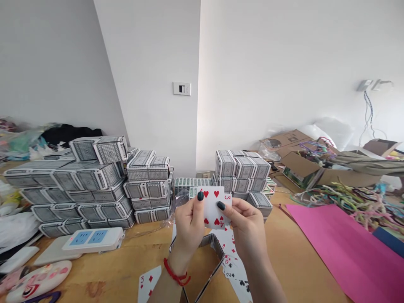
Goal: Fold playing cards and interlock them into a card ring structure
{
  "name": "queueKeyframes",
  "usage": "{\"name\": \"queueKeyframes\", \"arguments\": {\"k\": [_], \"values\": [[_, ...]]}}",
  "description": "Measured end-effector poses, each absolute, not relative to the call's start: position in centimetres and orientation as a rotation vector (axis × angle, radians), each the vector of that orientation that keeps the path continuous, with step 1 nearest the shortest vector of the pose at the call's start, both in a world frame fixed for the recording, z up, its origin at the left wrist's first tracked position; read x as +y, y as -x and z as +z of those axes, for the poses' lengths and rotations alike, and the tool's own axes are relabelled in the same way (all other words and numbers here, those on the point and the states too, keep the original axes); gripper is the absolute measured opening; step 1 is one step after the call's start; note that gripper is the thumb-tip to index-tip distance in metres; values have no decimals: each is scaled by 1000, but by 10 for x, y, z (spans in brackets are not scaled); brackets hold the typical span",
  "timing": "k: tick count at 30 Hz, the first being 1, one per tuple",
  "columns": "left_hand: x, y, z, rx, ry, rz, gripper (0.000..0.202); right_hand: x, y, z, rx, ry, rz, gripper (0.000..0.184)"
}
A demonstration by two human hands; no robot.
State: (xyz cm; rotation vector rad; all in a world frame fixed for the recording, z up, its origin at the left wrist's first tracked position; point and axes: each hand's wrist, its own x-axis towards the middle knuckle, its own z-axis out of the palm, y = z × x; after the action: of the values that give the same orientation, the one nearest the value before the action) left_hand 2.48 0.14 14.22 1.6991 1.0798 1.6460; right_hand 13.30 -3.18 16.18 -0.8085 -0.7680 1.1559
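My left hand (190,223) and my right hand (248,219) hold playing cards (212,210) upright between them. A four of hearts is in front, and a three shows behind its right edge. Each thumb presses on the card faces; the fingers behind are partly hidden. Below my hands, a frame of folded cards (217,246) stands on the table, partly covered by my left forearm. Loose face-up cards (232,269) lie under and beside my right arm. A three of diamonds (149,284) lies left of my left wrist.
Blocks built of folded cards are stacked at the left (75,185) and behind my right hand (243,168). A white power strip (93,239) lies at the left. Pink paper (331,244), coloured cords (344,198) and an open cardboard box (334,174) are at the right.
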Motion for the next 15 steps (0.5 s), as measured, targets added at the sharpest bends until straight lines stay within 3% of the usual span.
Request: {"name": "queueKeyframes", "arguments": {"k": [7,15], "values": [[2,-17,156,825,-1642,1433,26,-32,-147,166,-758,842,1075,15],[4,-8,166,907,-1441,1203,17,-26,-158,166,-844,883,1130,20]]}}
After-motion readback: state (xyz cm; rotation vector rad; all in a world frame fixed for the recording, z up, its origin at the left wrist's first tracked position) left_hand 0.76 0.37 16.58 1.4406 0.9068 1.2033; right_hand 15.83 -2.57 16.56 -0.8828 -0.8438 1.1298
